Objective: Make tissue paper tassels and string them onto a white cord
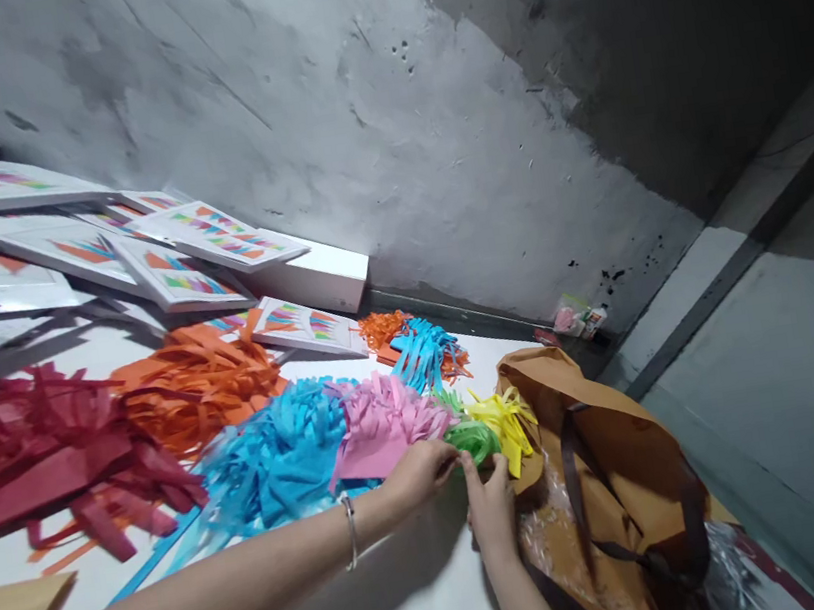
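Note:
Both my hands meet at a small green fringed paper bundle (pixel 473 440) near the right end of a white surface (pixel 418 596). My left hand (pixel 420 473), a thin bracelet on its wrist, pinches the bundle's left side with closed fingers. From below, my right hand (pixel 491 510) grips the same bundle. A pink fringed paper (pixel 383 427) lies just left of the green one and a yellow one (pixel 505 422) just right. Blue fringed paper (pixel 278 464) lies under my left forearm's far side.
Red fringed paper (pixel 50 456) and orange fringed paper (pixel 197 380) lie at the left. White framed pictures (pixel 208 242) are stacked behind them along a grey wall. A brown bag (pixel 613 478) with dark straps sits at the right, beside a grey floor (pixel 805 390).

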Motion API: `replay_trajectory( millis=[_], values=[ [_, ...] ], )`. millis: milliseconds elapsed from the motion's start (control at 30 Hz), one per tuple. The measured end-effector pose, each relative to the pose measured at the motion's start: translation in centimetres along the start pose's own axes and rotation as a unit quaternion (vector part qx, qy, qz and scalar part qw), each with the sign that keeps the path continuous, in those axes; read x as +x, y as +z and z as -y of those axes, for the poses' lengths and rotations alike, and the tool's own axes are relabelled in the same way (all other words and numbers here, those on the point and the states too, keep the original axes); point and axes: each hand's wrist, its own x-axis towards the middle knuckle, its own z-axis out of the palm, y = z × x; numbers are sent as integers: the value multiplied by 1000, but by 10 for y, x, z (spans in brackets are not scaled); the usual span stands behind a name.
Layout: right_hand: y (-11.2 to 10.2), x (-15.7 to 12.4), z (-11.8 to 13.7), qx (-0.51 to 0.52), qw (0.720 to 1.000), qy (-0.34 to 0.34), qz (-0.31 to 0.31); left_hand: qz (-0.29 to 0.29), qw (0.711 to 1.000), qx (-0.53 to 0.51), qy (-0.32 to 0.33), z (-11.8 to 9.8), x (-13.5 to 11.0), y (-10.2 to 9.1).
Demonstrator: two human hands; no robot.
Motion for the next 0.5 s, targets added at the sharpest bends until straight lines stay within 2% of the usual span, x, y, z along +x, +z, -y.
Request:
replay_trajectory(
  millis=[100,233,367,500],
  values=[
    [-1,13,-2,-12,999,11,27,-8,998,-44,-35,4,-2,-4],
    [-28,41,-10,-44,999,7,20,-56,984,-120,-118,16,1,-30],
    [-68,75,-21,-81,997,3,9,-115,947,-234,-186,26,16,-59],
    [-103,94,-36,-99,995,-8,-6,-165,893,-361,-211,26,33,-83]
  ],
)
